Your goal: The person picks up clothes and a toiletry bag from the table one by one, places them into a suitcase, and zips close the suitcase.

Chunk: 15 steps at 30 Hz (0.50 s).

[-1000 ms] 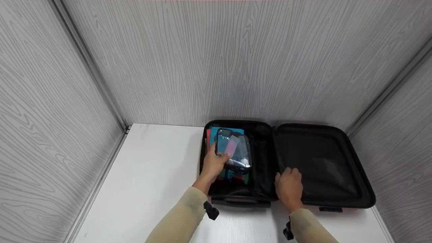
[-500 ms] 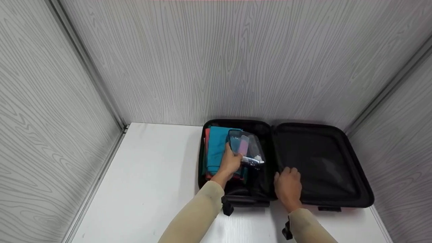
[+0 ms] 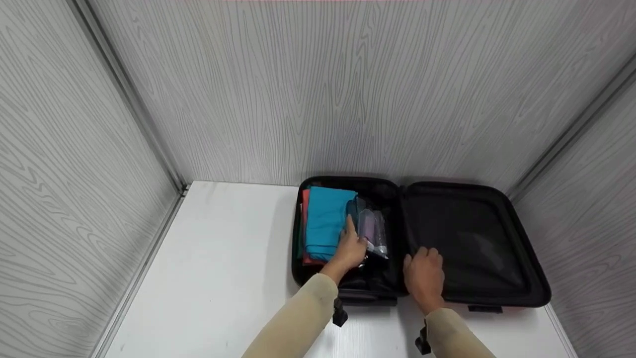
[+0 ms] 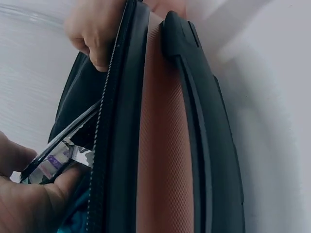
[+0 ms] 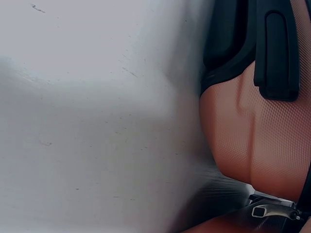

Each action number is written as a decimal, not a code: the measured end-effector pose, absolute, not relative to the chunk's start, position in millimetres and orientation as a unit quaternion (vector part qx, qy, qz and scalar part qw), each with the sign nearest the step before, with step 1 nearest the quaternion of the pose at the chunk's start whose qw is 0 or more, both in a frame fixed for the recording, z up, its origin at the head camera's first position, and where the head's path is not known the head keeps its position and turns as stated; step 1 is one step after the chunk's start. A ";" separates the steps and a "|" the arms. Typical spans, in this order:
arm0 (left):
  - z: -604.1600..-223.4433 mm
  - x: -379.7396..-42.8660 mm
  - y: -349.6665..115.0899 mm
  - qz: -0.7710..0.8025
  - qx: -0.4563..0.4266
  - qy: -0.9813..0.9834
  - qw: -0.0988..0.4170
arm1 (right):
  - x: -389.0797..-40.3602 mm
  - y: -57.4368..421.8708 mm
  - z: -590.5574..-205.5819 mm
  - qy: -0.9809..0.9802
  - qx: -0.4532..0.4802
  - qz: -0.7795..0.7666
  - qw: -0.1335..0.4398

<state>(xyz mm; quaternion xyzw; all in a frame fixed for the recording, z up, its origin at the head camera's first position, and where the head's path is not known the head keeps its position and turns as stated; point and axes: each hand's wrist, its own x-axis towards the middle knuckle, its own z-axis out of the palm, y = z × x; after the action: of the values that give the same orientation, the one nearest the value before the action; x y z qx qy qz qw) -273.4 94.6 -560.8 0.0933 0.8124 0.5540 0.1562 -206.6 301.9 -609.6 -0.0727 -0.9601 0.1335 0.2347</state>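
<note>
A suitcase [image 3: 348, 297] lies spread wide on a white table, black inside with a ribbed salmon-coloured shell [image 5: 233, 126]. My left hand [image 3: 352, 249] grips a clear, dark-edged zip pouch [image 3: 381, 223], tilted inside the suitcase's left half. Through its plastic show a pink item and small bottles. In the left wrist view, the thumb and fingers pinch the pouch's edge [image 4: 73, 127]. Left of the pouch lies a folded turquoise cloth [image 3: 328, 219] on red and green ones. My right hand [image 3: 426, 277] grips the suitcase's front edge near the hinge, its fingers curled over the rim.
The suitcase's right half [image 3: 477, 238] lies flat with a black lining. Its back edge sits near the grey wood-grain wall [image 3: 318, 89]. The white table [image 3: 233, 248] extends to the left. A metal zip pull [image 5: 274, 212] hangs near the hinge.
My left hand has carried the pouch rightward off the turquoise cloth and tilted it down beside the cloth stack. The cloth now shows more fully. My right hand stays in place.
</note>
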 end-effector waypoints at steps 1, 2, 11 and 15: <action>-560.1 -271.7 96.0 0.530 0.102 0.830 0.142 | -206.4 302.1 -609.5 -0.961 -0.074 0.135 0.231; -559.5 -270.0 97.3 0.500 0.114 0.849 0.125 | -206.2 302.5 -609.3 -0.961 -0.077 0.138 0.227; -560.5 -258.2 93.2 0.143 0.213 0.963 -0.083 | -206.4 300.6 -607.0 -0.959 -0.096 0.158 0.215; -568.6 -258.5 90.2 0.088 0.214 0.967 -0.102 | -206.1 300.4 -605.0 -0.961 -0.098 0.157 0.206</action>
<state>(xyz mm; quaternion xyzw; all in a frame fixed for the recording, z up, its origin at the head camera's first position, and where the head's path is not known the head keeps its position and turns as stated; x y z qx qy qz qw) -258.5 90.2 -568.6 0.2141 0.9675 0.0883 -0.1016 -206.1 300.4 -605.0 -0.0979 -0.9609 0.1569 0.2061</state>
